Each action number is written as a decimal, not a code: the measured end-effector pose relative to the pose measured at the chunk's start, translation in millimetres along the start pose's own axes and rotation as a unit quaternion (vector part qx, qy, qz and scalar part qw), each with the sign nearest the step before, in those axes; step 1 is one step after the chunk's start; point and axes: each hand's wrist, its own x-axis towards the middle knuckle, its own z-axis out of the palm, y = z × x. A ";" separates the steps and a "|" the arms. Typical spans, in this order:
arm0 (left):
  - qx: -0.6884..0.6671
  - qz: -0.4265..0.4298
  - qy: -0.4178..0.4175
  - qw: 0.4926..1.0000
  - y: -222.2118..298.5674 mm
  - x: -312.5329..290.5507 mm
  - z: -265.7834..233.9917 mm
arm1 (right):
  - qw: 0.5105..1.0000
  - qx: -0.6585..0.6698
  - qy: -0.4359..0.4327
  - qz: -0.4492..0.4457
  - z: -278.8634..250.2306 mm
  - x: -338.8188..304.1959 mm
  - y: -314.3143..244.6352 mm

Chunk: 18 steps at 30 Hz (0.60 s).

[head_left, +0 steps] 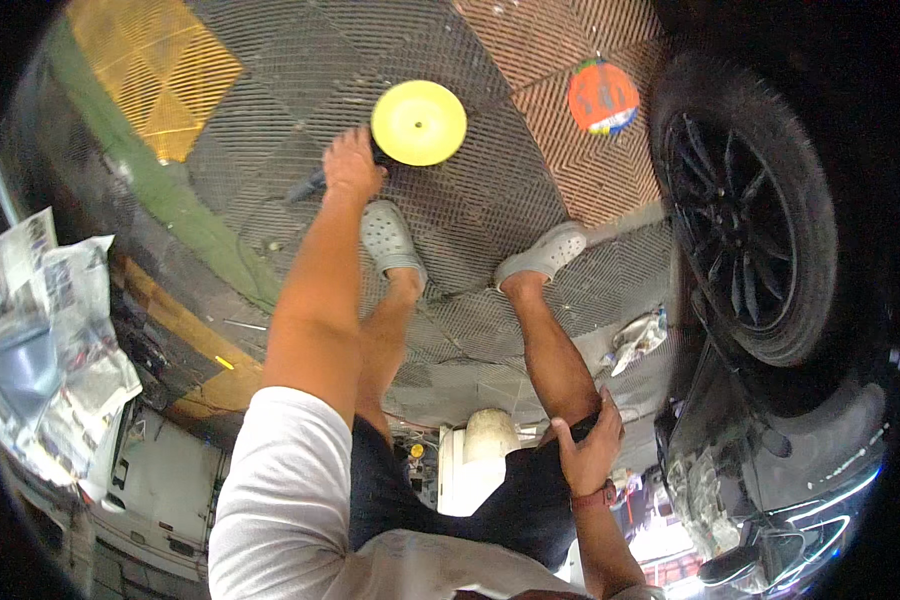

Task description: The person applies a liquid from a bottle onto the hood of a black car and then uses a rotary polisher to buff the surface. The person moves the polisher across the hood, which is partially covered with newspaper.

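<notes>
My left hand (353, 165) is closed around the dark body of a polisher (306, 187), low over the floor in front of my left foot. Its round yellow pad (419, 123) faces up, with a small dark hole at the centre. Part of the tool's body is hidden under my fingers and the pad. My right hand (590, 445) holds nothing. It rests on my right knee, thumb and fingers apart, a red watch band at the wrist.
A car's black wheel (740, 210) stands close on the right. An orange disc-shaped item (604, 97) lies on the brown ribbed mat tiles (560, 150). Crumpled plastic (637, 340) lies near my right leg. Newspaper sheets (55, 340) cover something at left, near a yellow marker-like stick (224, 362).
</notes>
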 end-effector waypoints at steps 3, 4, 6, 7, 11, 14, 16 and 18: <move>-0.068 -0.018 -0.037 0.997 4.6 42.6 25.2 | 0.999 -0.047 -0.010 0.000 5.2 -6.3 -5.0; -0.130 -0.032 0.053 0.990 8.1 45.3 28.9 | 0.998 -0.062 -0.013 -0.008 7.4 -7.1 -6.8; -0.152 0.004 0.105 0.983 -3.5 42.7 41.5 | 0.997 -0.075 0.009 -0.034 6.5 -9.1 -13.7; -0.139 0.021 0.127 0.982 -10.9 40.8 40.3 | 0.997 -0.074 -0.004 -0.025 8.4 -12.6 -14.8; -0.184 0.061 0.039 0.980 -3.2 -21.5 4.4 | 0.999 -0.047 0.001 -0.012 21.3 -33.7 -23.0; -0.331 0.193 -0.023 0.924 -8.8 -113.6 -53.3 | 0.998 0.012 0.022 -0.050 19.0 -45.0 -25.3; -0.354 0.258 -0.076 0.896 11.7 -180.0 -122.5 | 0.990 0.074 0.066 -0.098 25.3 -59.5 -25.3; -0.347 0.297 -0.135 0.879 29.9 -245.7 -200.0 | 0.968 0.212 0.044 -0.125 20.7 -77.6 -42.3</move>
